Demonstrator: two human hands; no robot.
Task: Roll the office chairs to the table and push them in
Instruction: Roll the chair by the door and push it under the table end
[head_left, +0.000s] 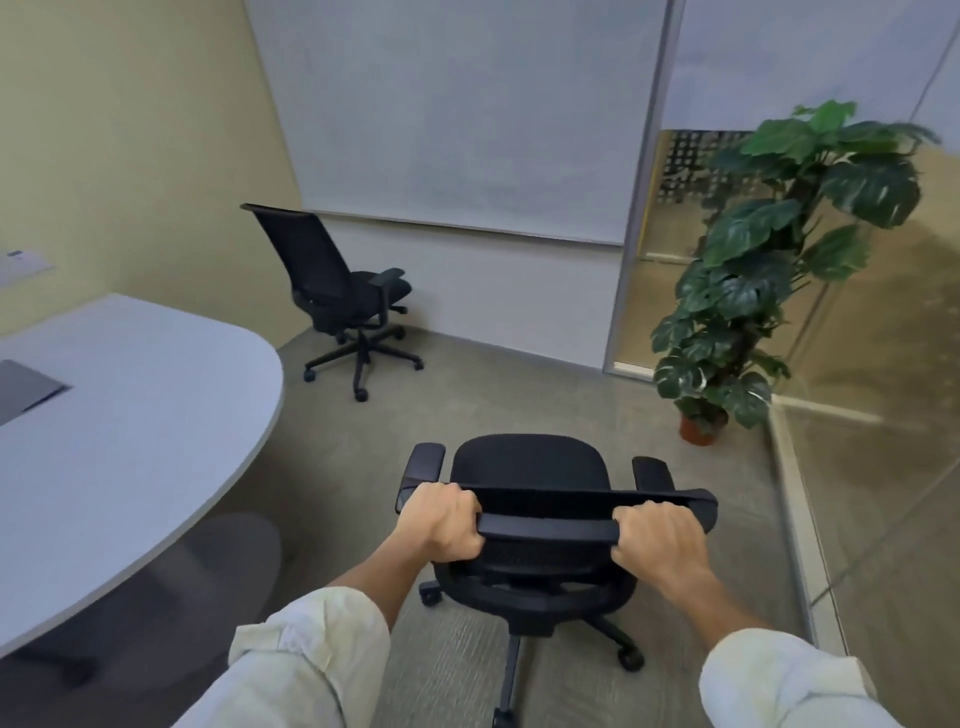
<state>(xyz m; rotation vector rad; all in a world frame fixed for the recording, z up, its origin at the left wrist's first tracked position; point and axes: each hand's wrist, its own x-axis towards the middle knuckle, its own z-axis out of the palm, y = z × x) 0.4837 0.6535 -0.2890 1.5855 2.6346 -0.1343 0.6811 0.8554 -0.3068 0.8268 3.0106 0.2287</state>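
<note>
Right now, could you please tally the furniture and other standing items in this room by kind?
Office chairs: 2, the held chair gripped at its backrest by the left hand and right hand, and the corner chair
Tables: 1, the table
Potted plants: 1, the potted plant
Total: 4

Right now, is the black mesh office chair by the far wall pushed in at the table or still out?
Out. The black mesh office chair stands by the far wall, clear of the grey rounded table, with bare floor between them.
</note>
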